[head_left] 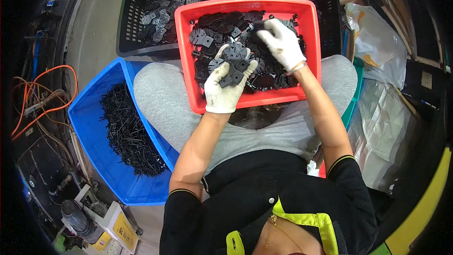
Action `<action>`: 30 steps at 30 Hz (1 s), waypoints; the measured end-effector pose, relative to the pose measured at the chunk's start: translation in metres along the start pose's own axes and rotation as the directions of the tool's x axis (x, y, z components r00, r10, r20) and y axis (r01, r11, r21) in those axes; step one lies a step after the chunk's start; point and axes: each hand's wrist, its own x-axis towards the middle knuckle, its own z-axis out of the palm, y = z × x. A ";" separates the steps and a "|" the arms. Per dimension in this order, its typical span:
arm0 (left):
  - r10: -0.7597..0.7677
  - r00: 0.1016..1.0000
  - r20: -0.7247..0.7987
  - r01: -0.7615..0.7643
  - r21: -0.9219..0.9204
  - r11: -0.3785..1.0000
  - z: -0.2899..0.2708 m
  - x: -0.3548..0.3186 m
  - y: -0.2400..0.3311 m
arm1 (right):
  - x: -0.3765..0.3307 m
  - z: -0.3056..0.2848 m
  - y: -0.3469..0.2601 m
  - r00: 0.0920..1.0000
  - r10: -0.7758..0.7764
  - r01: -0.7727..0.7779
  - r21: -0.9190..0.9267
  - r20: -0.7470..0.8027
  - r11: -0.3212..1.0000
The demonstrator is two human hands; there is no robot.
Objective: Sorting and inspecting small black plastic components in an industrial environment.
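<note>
Fingers of the left hand (225, 85) curl up, cupping a pile of black plates (234, 63); the right hand (283, 42) pinches one plate above the red tray (309, 56) resting on the lap. Overfilled, the cupped pile could spill.

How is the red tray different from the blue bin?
The red tray rests on the person's lap, while the blue bin sits lower down beside their left leg. The red tray holds flat dark plates with holes; the blue bin holds thin black pins in a heap. Both gloved hands, the left hand and the right hand, are in the red tray; none touches the blue bin. Both are open plastic containers with dark parts inside.
</note>
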 end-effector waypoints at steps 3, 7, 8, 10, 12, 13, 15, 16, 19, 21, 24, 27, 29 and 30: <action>-0.025 0.999 -0.031 0.025 0.004 1.000 0.006 0.001 -0.002 | -0.005 -0.015 0.028 0.983 0.181 -0.172 0.429 0.021 0.886; -0.061 0.998 -0.022 0.061 0.020 0.998 0.003 -0.002 0.001 | -0.016 -0.039 -0.019 0.941 0.183 -0.334 0.693 0.284 0.640; -0.084 0.996 0.000 0.084 0.027 0.996 0.004 -0.001 0.000 | -0.017 -0.045 -0.026 0.941 0.182 -0.334 0.692 0.286 0.640; -0.118 0.991 0.067 0.109 0.127 0.986 0.002 0.002 -0.001 | -0.016 -0.058 -0.044 0.881 0.070 -0.312 0.464 0.468 0.829; -0.121 0.990 0.073 0.110 0.140 0.984 0.002 0.001 -0.002 | -0.014 -0.062 -0.059 0.895 -0.013 -0.197 0.421 0.446 0.886; -0.131 0.988 0.081 0.117 0.152 0.981 0.004 0.001 -0.003 | -0.012 -0.063 -0.064 0.901 -0.093 -0.077 0.368 0.424 0.927; -0.131 0.988 0.078 0.109 0.241 0.964 0.005 0.003 -0.004 | -0.003 -0.069 -0.067 0.878 -0.115 -0.043 0.317 0.464 0.948; -0.143 0.985 0.101 0.119 0.214 0.970 0.003 0.003 -0.004 | 0.002 -0.073 -0.076 0.848 -0.181 0.069 0.234 0.499 0.970; -0.159 0.978 0.136 0.129 0.209 0.969 0.009 0.002 -0.004 | 0.008 -0.070 -0.082 0.792 -0.333 0.245 0.234 0.512 0.941; -0.160 0.976 0.145 0.123 0.233 0.965 0.014 -0.002 -0.003 | 0.007 -0.062 -0.091 0.777 -0.295 0.246 0.164 0.556 0.955; -0.149 0.982 0.116 0.079 0.469 0.880 0.010 -0.010 -0.003 | -0.001 -0.038 -0.106 0.785 -0.220 0.213 0.082 0.579 0.974; -0.163 0.986 0.031 0.142 0.343 0.928 -0.001 -0.012 -0.001 | -0.017 -0.013 -0.095 0.798 -0.490 0.507 0.049 0.352 0.861; -0.165 0.983 0.075 0.141 0.255 0.957 0.013 -0.013 0.002 | -0.020 -0.021 -0.098 0.962 -0.260 0.245 0.151 0.085 0.958; -0.165 0.978 0.126 0.144 0.163 0.976 0.021 -0.012 0.002 | -0.025 -0.023 -0.085 0.989 -0.147 0.139 0.155 0.036 0.978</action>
